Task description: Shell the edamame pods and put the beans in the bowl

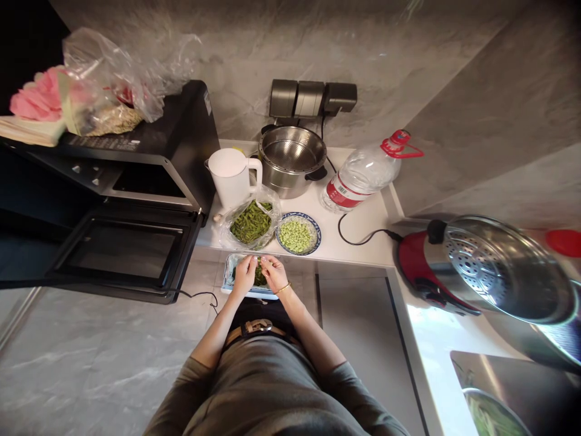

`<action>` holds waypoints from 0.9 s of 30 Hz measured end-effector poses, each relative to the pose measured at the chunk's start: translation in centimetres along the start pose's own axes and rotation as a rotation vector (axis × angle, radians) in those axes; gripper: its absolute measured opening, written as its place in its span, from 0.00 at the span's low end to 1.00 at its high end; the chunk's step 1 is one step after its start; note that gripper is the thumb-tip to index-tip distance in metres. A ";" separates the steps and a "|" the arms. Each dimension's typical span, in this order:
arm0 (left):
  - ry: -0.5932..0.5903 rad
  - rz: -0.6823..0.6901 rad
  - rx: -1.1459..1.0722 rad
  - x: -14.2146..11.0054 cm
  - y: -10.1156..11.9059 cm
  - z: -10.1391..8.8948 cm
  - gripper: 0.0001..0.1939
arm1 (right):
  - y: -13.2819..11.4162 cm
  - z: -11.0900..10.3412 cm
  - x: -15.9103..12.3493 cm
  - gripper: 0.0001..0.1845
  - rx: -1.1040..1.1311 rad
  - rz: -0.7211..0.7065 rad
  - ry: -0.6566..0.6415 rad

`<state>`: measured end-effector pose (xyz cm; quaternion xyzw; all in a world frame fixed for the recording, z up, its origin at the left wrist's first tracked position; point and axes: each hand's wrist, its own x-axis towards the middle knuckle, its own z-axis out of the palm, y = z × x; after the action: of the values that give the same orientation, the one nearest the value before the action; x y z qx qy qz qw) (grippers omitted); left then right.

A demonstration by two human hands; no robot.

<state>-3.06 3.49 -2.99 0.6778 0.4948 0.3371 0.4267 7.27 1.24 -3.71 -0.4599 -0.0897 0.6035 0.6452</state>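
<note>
My left hand (245,274) and my right hand (274,274) meet fingertip to fingertip just in front of the counter edge. Pinched between them is a small yellowish-green bean pod, mostly hidden by the fingers. Right below the hands is a pale blue and white tray (265,295) with dark green pod shells in it. Beyond them on the counter, a clear plastic bag (226,235) lies open, full of green bean pods (251,223). Beside it stands a blue-rimmed plate (316,225) holding shelled pale green beans (296,235).
A white pitcher (229,175), a steel pot (288,181) and a large water bottle (358,181) line the back. Left, an oven (131,251) has its door down. A power cord (363,242) runs to a red steamer (413,260) on the right.
</note>
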 end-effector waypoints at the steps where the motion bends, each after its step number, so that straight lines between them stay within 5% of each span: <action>1: 0.024 0.004 -0.016 0.0 0.1 0.1 0.17 | 0.0 0.3 -0.1 0.19 0.002 0.002 -0.001; 7: 0.105 0.066 -0.073 0.0 1.0 0.0 0.12 | -0.3 1.9 -0.7 0.22 0.068 0.074 0.008; 18: -0.192 0.144 -0.102 0.2 1.6 -1.8 0.10 | -2.0 0.5 -0.6 0.24 0.077 0.333 -0.010; 27: -0.194 0.010 -0.165 0.8 1.3 -2.2 0.14 | -2.2 0.6 -0.4 0.26 -0.050 0.180 0.007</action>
<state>-4.23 4.65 -0.91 0.6723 0.4185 0.3114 0.5253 8.25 1.56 -1.69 -0.4840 -0.0609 0.6551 0.5770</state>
